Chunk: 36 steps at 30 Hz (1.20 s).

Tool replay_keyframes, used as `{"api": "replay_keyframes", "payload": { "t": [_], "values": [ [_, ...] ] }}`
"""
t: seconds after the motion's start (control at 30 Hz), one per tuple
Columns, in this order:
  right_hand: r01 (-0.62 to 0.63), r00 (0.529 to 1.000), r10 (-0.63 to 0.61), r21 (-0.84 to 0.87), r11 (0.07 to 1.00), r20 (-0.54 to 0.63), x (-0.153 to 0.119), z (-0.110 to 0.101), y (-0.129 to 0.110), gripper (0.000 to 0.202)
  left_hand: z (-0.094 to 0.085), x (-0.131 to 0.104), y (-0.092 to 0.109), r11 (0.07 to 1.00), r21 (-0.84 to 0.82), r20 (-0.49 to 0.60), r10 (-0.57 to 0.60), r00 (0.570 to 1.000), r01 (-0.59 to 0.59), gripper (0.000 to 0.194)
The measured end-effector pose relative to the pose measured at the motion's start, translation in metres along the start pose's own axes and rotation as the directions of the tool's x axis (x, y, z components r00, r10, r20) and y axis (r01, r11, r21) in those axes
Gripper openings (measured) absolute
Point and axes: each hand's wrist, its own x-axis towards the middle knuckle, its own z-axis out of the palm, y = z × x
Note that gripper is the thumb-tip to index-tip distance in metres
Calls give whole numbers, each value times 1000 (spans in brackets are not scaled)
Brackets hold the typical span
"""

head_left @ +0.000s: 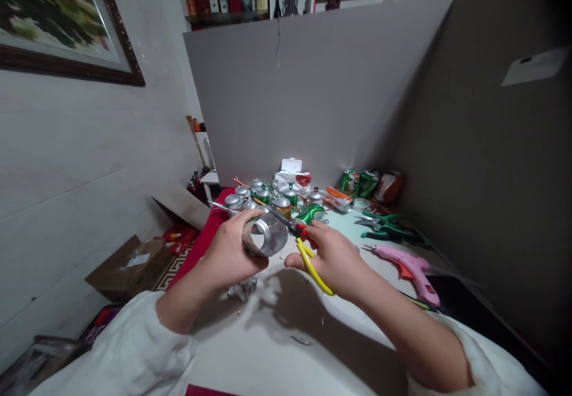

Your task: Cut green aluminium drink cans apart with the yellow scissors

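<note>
My left hand (231,238) is wrapped round a cut-open drink can (276,236), its bare silver inside facing me. In my right hand (334,252) are long-nosed pliers (313,268) with a yellow handle, a red part and dark jaws. Their jaws point up and left, at the can's cut rim; whether they grip the metal I cannot tell. Both hands are above the white table. Beneath the can lies a crumpled silver scrap (242,289), and a thin curved sliver (301,340) is nearer me.
Several cut can pieces (281,202) stand at the back, by a wipes pack (291,180). Crushed cans (389,186) are at the back right. Green-handled pliers (379,226) and a pink glue gun (411,268) lie at right. A grey panel (313,98) closes off the back.
</note>
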Motion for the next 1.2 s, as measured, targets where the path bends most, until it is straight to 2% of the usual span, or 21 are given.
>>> {"api": "replay_keyframes", "payload": {
  "t": [0.2,0.33,0.47,0.53,0.67,0.83,0.93,1.0,1.07,1.2],
  "values": [
    [34,998,-31,61,998,-48,4,3,8,58,-8,3,6,995,-103,11,22,1000,-21,64],
    [59,998,-55,102,993,-41,7,3,12,61,-15,3,5,981,-178,123,-60,991,82,71],
    [112,993,-112,3,994,25,6,-7,11,58,-20,3,3,965,-236,218,-60,974,112,74],
    [118,991,-115,-41,992,69,4,-12,7,56,-20,3,4,962,-251,258,-36,965,103,70],
    [117,990,-113,-37,992,89,0,-16,2,55,-19,5,4,963,-264,347,42,937,54,49],
    [111,992,-111,-4,994,59,0,-13,0,55,-28,6,-3,964,-263,405,76,911,37,49],
    [152,987,-155,60,987,48,1,-12,3,56,-35,7,-4,972,-234,401,91,912,7,52],
    [161,985,-167,103,982,47,2,-11,6,57,-36,7,-3,977,-212,372,64,926,18,64],
    [135,990,-141,143,980,28,4,-8,9,58,-31,7,-3,978,-208,297,30,955,33,77],
    [48,999,-42,244,969,-30,5,4,7,55,-12,7,-7,966,-257,105,-10,994,37,89]
  ]
}}
